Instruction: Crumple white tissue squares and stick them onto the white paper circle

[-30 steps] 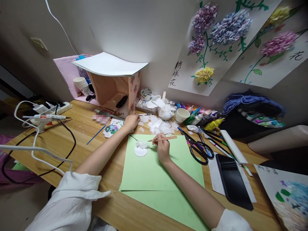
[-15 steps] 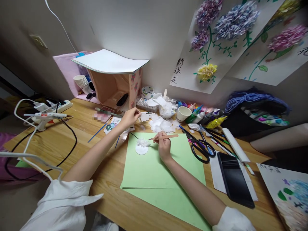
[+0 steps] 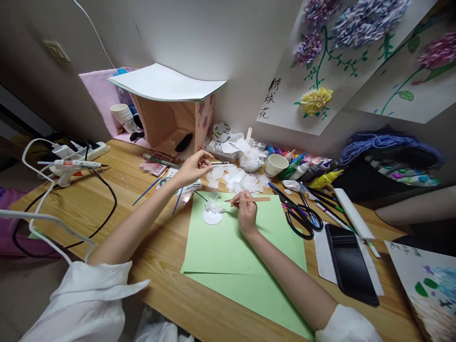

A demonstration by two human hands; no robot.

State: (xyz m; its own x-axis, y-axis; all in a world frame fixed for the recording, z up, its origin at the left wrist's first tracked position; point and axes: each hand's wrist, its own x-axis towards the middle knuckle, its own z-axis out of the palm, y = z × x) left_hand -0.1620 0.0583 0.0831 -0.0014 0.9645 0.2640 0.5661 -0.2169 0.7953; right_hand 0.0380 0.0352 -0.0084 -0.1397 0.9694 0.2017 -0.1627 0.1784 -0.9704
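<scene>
My right hand (image 3: 246, 213) grips a flat wooden craft stick (image 3: 259, 199), its narrow end pointing left. That end is beside a fluffy cluster of white tissue paper (image 3: 214, 206) on the upper part of a white paper circle (image 3: 212, 218). The circle lies on a green sheet (image 3: 228, 251). Over the table beyond the sheet, my left hand (image 3: 195, 167) hovers with bent fingers slightly apart, and I see nothing held in them. Loose white tissue pieces (image 3: 241, 180) lie right of it.
Black scissors (image 3: 297, 216) and a phone (image 3: 351, 263) lie to the right. A paper cup (image 3: 276, 165) and paint bottles stand behind. At left are a glue gun (image 3: 67, 167) with cables and a pink box (image 3: 167, 121). An arm rests at the far right.
The view has shifted a little. My left hand has moved slightly away from me, and its fingers look looser. My right hand stays beside the tissue cluster with the stick.
</scene>
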